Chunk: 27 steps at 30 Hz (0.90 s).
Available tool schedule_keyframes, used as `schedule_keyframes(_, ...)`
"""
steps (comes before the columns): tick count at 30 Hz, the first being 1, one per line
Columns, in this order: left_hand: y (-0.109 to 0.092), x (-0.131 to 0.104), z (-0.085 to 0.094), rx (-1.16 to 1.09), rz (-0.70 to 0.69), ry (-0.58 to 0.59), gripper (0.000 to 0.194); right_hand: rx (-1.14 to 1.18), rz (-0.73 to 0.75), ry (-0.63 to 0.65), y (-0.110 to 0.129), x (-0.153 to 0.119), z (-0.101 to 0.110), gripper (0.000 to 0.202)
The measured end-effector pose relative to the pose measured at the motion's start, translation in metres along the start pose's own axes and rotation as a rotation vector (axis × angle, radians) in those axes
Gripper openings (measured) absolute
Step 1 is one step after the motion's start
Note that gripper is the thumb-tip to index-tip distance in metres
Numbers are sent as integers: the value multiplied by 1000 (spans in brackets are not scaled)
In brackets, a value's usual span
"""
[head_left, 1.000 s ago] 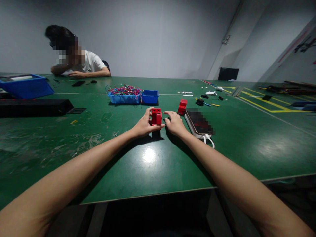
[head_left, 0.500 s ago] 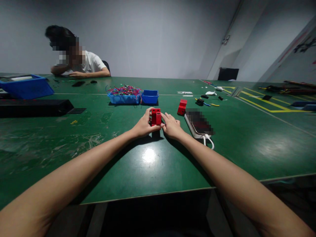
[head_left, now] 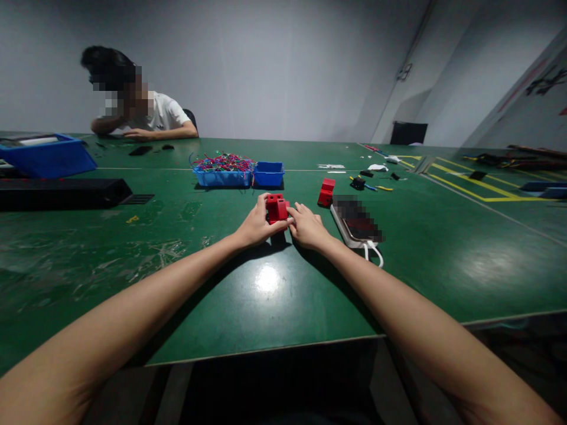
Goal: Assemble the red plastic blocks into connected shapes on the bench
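Note:
A small red block (head_left: pixel 277 209) with round holes in its upper face and a raised part at the front is held up just above the green table. My left hand (head_left: pixel 257 224) wraps around its left side, thumb along the lower front edge and fingers behind. On the other side, my right hand (head_left: pixel 307 225) has its fingers bent in, with the thumb and fingertips pressed against the block's right side. A second red piece (head_left: pixel 326 192), stepped in shape, stands on the table beyond my right hand.
A phone on a white power bank (head_left: pixel 354 224) with a white cable lies right of my right hand. Ahead are a blue bin of colored wires (head_left: pixel 224 177) and a smaller blue bin (head_left: pixel 269 175). Black-and-yellow-handled tools (head_left: pixel 370 184) lie farther right. A person (head_left: pixel 168 115) sits across the table.
The red block has turned and tipped slightly between my hands, shifting a little left, so more of its left part shows. My arms stay nearly in place.

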<state>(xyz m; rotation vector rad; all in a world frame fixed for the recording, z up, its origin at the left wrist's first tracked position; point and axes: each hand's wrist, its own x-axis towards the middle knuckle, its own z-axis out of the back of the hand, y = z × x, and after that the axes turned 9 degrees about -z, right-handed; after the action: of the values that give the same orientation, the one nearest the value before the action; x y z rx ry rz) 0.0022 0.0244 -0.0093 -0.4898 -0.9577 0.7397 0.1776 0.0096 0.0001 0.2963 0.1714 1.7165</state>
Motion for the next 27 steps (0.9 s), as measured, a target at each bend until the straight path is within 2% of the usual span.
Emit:
schedule_keyframes(4,1,1,2,-68,91,27,78,18,14,-8,-2,1,-3,50)
schedule_keyframes(10,0,1,3,-77,106,59,77,80,51,-3,-4,3,-7,49)
schedule_keyframes(15,-2,-1,4,-72,29,92,78,114,45,-36,-3,2,-5,48)
schedule_keyframes(21,-6,-5,7,-18,-85,199,75,110,-50,-47,0,0,1,56)
schedule_keyframes(27,-6,-6,8,2,-122,210,76,100,-79,-75,4,-2,3,52)
